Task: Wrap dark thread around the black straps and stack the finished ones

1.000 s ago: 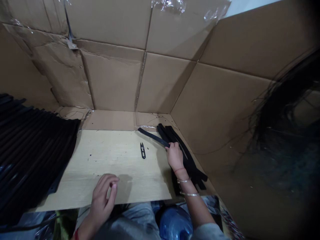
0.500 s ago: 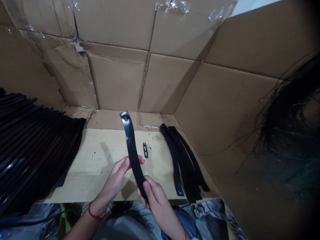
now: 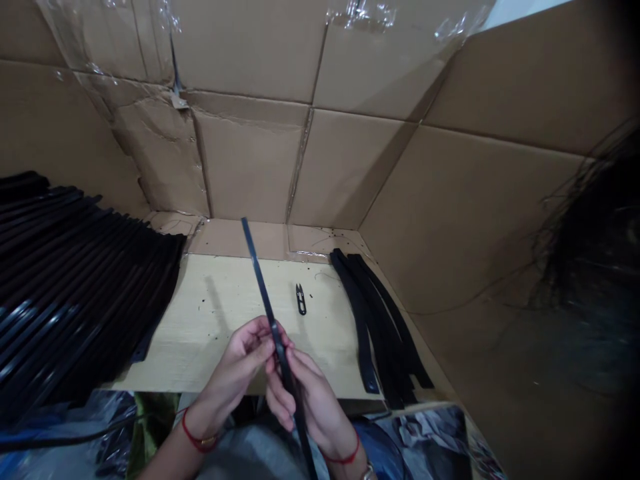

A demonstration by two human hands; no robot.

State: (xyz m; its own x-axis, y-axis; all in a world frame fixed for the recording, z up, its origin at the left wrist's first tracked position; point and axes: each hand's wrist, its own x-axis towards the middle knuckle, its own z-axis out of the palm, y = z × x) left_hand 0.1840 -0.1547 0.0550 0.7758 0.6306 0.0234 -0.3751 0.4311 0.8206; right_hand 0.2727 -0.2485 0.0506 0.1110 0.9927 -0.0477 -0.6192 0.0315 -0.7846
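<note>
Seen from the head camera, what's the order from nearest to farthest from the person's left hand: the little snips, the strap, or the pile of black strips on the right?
1. The black strap, gripped by the left hand, at centre.
2. The thread snips, ahead and to the right.
3. The pile of black strips, farther right.

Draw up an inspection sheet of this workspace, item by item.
Surface: pale wood board, dark specks scattered on it.
Job's things: black strip held edge-on; pile of black strips on the board's right; overlapping black strips on its left; thread snips lying on the board.
Clutter: only those specks.
Hands: left hand and right hand both grip the strip.
Cables: dark cable at lower left.
Surroundings: taped cardboard walls; crumpled plastic below the board.
</note>
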